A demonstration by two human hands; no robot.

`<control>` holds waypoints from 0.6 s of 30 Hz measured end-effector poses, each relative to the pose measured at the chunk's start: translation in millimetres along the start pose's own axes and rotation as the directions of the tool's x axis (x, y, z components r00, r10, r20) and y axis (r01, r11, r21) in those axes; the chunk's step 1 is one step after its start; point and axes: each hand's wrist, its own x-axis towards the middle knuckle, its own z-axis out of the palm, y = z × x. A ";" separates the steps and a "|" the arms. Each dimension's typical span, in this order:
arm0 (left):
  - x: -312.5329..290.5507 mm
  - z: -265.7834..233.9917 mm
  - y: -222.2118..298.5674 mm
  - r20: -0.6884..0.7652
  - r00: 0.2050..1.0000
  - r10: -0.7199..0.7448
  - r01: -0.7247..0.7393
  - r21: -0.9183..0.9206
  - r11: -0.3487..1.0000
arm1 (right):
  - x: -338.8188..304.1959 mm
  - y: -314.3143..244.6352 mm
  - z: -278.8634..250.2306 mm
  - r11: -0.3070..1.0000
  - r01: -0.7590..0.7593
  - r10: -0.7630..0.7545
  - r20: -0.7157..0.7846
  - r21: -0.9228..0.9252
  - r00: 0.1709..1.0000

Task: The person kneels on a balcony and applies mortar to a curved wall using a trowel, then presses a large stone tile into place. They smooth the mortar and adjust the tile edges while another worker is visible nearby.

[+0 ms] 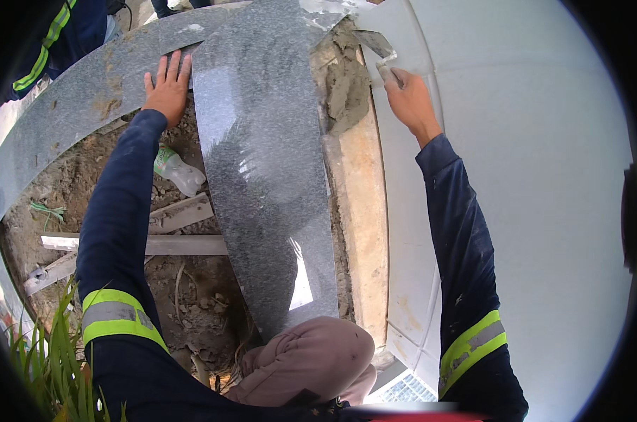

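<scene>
My right hand [411, 102] is closed around the handle of a trowel [376, 43], whose metal blade lies by the wall next to a strip of wet grey mortar [347, 84]. The mortar fills the far part of the gap between the wall and a polished grey granite slab [262, 155]. With fingers spread, my left hand [168, 88] rests flat near the corner where this slab meets a curved granite slab [72, 119]. It holds nothing.
Pale wall panels [530, 141] rise along my right. Left of the slab lies a dirt bed with a plastic bottle [180, 171] and wooden strips [185, 245]. Green leaves [51, 359] grow at lower left. Another person's reflective-striped sleeve [44, 49] shows at upper left.
</scene>
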 end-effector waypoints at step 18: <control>-2.3 -10.4 7.3 0.019 1.000 0.002 -0.001 -0.056 0.998 | 20.5 21.8 38.0 0.976 0.108 -0.124 -0.077 -0.191 0.989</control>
